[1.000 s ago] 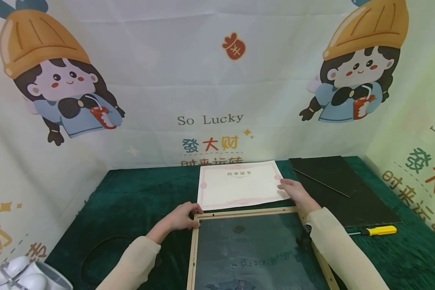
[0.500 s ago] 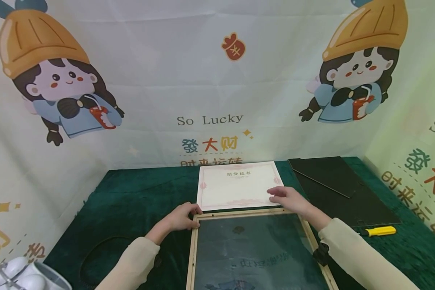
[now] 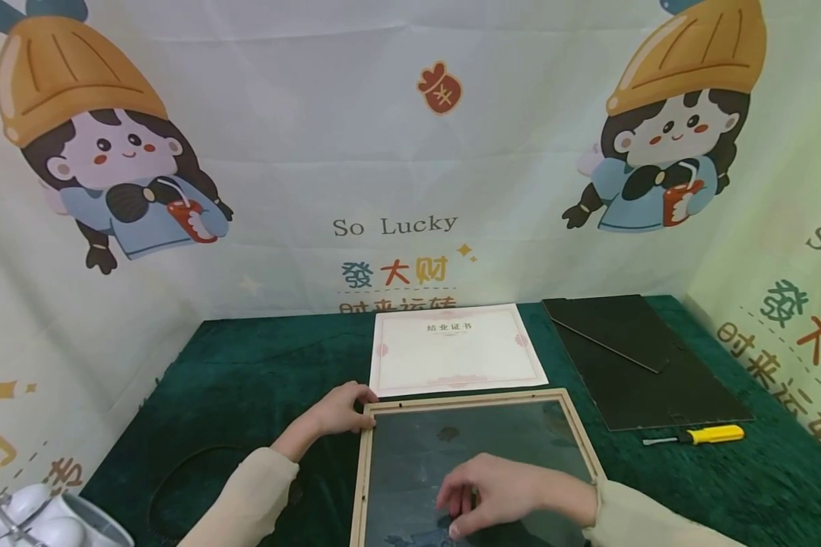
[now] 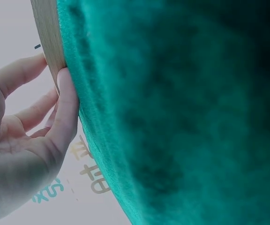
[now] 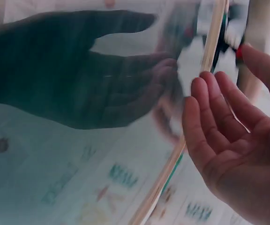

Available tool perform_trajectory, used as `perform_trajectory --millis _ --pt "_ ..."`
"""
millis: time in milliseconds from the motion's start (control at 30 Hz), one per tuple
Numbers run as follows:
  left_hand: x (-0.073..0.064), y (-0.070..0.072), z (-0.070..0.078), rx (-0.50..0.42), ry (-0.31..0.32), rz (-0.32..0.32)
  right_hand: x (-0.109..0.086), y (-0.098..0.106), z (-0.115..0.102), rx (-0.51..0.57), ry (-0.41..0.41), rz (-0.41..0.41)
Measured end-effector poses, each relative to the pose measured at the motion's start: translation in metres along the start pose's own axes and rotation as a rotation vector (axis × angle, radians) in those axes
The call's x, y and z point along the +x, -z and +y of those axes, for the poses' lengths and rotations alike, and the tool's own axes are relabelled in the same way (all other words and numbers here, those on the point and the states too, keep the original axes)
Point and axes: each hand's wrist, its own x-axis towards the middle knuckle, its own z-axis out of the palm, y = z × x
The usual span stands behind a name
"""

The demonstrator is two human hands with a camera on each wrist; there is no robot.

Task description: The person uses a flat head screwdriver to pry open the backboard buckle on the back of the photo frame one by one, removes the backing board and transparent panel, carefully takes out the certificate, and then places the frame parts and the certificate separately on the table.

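A light wooden picture frame [image 3: 465, 399] lies at the near middle of the table in the head view, holding a clear, reflective pane [image 3: 506, 437]. My left hand [image 3: 342, 409] grips its far left corner; in the left wrist view, thumb and fingertips meet the wooden edge [image 4: 48, 37]. Over the pane hovers my right hand [image 3: 496, 490], fingers loosely bent and holding nothing. The right wrist view shows that hand [image 5: 233, 140] and its dark reflection in the pane. Just beyond the frame, a white certificate with a pink border [image 3: 454, 353] lies flat.
Black backing board [image 3: 657, 380] lies at the back right, with a thin rod-like line across it. A yellow-handled screwdriver [image 3: 717, 434] is in front of it. At the lower left stands a white object with rounded parts [image 3: 48, 520]. Dark green cloth [image 3: 274, 349] covers the table.
My right hand has left the certificate's right side and come back toward me over the pane. The certificate now lies flat, its right edge lowered. My left hand stays at the frame's corner.
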Motion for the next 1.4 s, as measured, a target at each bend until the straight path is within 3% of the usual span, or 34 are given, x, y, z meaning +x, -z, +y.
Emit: perform_trajectory --millis 167,333,400,500,600,733,800,967,1067,1200,1400 --pt "-0.003 0.002 -0.002 -0.019 0.030 -0.004 0.011 -0.020 -0.013 -0.159 0.083 -0.138" --pt "-0.005 0.004 -0.004 -0.046 0.052 -0.015 0.023 -0.034 -0.022 -0.432 0.005 -0.217" --pt "-0.007 0.004 -0.004 -0.055 0.044 -0.027 0.025 -0.039 -0.026 -0.489 -0.025 -0.243" --pt "-0.008 0.005 -0.006 -0.088 0.025 -0.049 0.023 -0.044 -0.030 -0.430 -0.033 -0.246" --pt "-0.007 0.006 -0.009 -0.142 0.001 -0.087 0.017 -0.047 -0.033 -0.250 -0.055 -0.223" --pt "-0.007 0.008 -0.016 -0.285 -0.026 -0.157 0.010 -0.046 -0.037 -0.168 -0.075 -0.196" --pt "-0.008 0.010 -0.018 -0.420 -0.024 -0.194 0.010 -0.044 -0.038 -0.214 -0.039 -0.199" --pt "-0.008 0.012 -0.020 -0.871 0.017 -0.285 0.010 -0.036 -0.040 -0.271 0.055 -0.195" --pt "-0.008 0.010 -0.018 -1.035 0.029 -0.289 0.010 -0.032 -0.040 -0.242 0.053 -0.179" --pt "-0.007 0.004 -0.014 -1.133 0.048 -0.249 0.009 -0.029 -0.039 -0.229 0.039 -0.158" --pt "-0.005 0.001 -0.013 -1.164 0.043 -0.224 0.007 -0.028 -0.039 -0.169 0.059 -0.165"
